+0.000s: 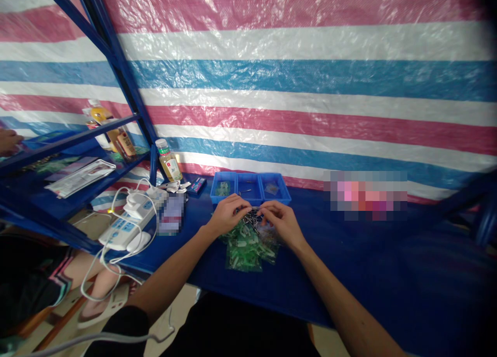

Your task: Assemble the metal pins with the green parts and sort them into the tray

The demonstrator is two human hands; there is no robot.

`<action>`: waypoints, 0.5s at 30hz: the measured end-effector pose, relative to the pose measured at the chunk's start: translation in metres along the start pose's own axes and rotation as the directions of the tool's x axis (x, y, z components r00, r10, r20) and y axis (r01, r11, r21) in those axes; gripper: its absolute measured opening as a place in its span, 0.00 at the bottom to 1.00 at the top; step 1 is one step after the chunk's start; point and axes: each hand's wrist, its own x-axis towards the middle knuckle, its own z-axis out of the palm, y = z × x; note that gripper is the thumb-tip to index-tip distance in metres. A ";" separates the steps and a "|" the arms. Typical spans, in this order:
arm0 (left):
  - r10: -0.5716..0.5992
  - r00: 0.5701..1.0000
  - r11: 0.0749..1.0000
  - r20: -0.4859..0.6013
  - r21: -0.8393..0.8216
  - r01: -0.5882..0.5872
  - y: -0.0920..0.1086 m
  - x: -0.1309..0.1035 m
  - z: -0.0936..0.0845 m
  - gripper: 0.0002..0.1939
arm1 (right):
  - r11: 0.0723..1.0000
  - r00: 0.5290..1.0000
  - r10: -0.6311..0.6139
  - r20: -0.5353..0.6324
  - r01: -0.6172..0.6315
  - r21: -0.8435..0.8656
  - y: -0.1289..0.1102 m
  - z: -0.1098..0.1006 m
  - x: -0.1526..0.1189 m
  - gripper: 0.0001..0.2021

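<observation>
My left hand (230, 214) and my right hand (280, 220) come close together over a heap on the blue table. Both have their fingertips pinched; what lies between them is too small to make out. Beneath and between them is a pile of small dark metal pieces (253, 220). Nearer to me lie several small green clear packets (245, 251) with pale pieces in them. Just behind my hands stands a blue tray with three compartments (249, 202). Its left compartment holds greenish packets, the middle a few thin metal pieces, the right some small clear items.
On the left are a white power strip (126, 227) with tangled cables, a bottle (169, 162), a small blue box (196, 186) and a blurred flat item (171, 214). A blue metal frame (128, 87) rises there. Another person's hand (10, 141) shows at far left.
</observation>
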 end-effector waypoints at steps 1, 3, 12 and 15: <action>-0.006 1.000 1.000 0.000 0.002 0.006 0.000 0.000 0.000 0.13 | 1.000 1.000 -0.001 -0.003 0.001 -0.022 0.001 0.000 0.000 0.18; -0.012 1.000 1.000 0.004 0.003 0.012 0.001 0.000 0.000 0.13 | 0.997 1.000 -0.011 -0.026 0.009 -0.076 0.004 -0.001 0.000 0.18; -0.006 1.000 1.000 -0.010 -0.002 0.006 0.003 0.000 0.001 0.11 | 0.992 0.999 -0.025 -0.022 0.022 -0.124 0.005 -0.002 0.000 0.17; -0.022 1.000 1.000 -0.016 -0.009 0.022 0.001 -0.001 0.001 0.10 | 0.996 1.000 -0.029 0.006 0.030 -0.087 0.004 -0.001 0.000 0.17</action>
